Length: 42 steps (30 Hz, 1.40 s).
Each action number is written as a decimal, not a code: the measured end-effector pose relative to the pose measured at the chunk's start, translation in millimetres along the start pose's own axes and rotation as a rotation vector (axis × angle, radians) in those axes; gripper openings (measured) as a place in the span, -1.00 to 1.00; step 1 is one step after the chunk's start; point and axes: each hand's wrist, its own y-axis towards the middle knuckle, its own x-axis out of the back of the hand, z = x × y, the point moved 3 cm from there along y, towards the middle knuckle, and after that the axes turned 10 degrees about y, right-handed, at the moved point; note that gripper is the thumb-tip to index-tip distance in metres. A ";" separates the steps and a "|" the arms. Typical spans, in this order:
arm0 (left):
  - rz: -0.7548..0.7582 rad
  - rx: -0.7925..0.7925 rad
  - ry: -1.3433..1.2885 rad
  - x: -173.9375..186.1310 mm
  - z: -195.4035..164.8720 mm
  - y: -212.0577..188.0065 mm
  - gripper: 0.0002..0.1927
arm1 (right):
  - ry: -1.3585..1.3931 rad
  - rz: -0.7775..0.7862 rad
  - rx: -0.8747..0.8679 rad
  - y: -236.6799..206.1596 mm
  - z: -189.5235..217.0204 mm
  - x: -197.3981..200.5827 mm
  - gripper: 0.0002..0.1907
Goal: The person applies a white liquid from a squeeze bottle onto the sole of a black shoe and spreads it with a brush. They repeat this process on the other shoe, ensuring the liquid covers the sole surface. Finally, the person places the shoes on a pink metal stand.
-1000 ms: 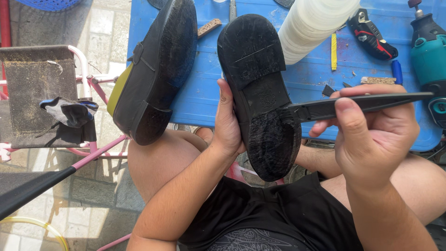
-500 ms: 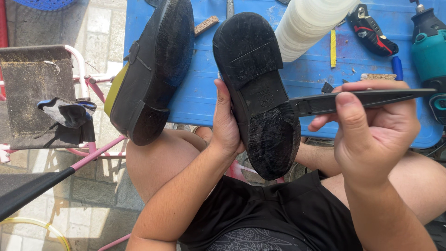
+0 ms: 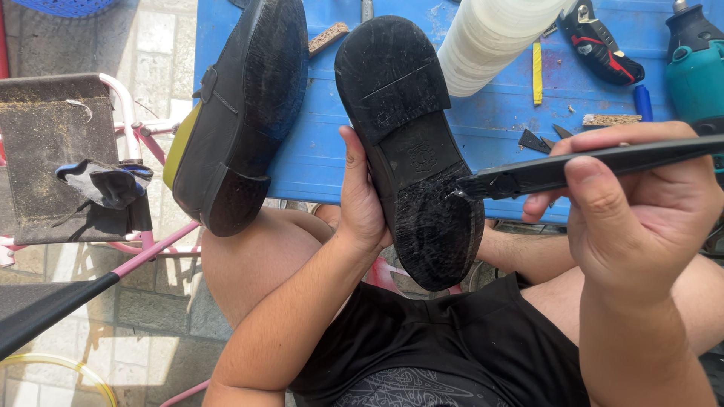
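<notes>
From the head camera, looking straight down into the lap: the left hand [image 3: 362, 203] grips a black shoe [image 3: 411, 143] by its side, sole turned up and toe pointing toward the body, heel end leaning over the edge of the blue bench [image 3: 483, 128]. Holding it that way puts the worn front of the sole in the light and within reach. The fingers wrap behind the shoe out of sight and the thumb presses along its edge, so it's a firm clamp.

The right hand [image 3: 633, 218] is clenched around a long dark knife [image 3: 573, 166], thumb on top and fingers curled under, handle running out to the right. Its tip touches the sole just ahead of the arch, where the surface looks rough and scraped. The wrist is bent inward, forearm rising from the lower right.

A second black shoe [image 3: 241, 113] lies on its side at the bench's left edge. A white roll [image 3: 498, 38], a teal power tool [image 3: 694, 75] and small offcuts [image 3: 611, 119] sit beyond.
</notes>
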 end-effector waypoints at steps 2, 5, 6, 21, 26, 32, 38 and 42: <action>0.003 0.002 -0.004 -0.3 0.3 0.8 -0.10 | -0.043 0.027 -0.023 2.6 -4.4 4.2 -0.86; 0.006 -0.002 -0.006 -1.7 0.8 1.3 -0.10 | -0.080 0.068 -0.032 6.7 -8.7 3.9 -0.87; 0.008 -0.008 -0.005 -2.1 0.8 1.8 -0.10 | -0.082 0.060 -0.024 7.8 -8.6 2.9 -0.87; -0.011 -0.018 0.018 0.8 5.3 2.6 -0.12 | -0.049 -0.030 0.060 0.2 -10.7 -7.6 -0.86; -0.040 -0.022 0.041 1.6 5.7 3.2 -0.13 | -0.124 -0.013 0.086 0.4 -7.9 0.3 -0.87; -0.044 -0.025 0.025 -0.6 7.4 2.8 -0.13 | 0.054 0.012 -0.037 2.2 -15.8 5.7 -0.89; -0.049 -0.034 0.011 -0.2 5.8 4.4 -0.13 | 0.108 -0.048 -0.013 1.5 -17.1 11.7 -0.91; -0.062 -0.028 0.014 0.5 4.9 5.0 -0.13 | 0.123 0.020 -0.045 -1.3 -16.4 14.6 -0.90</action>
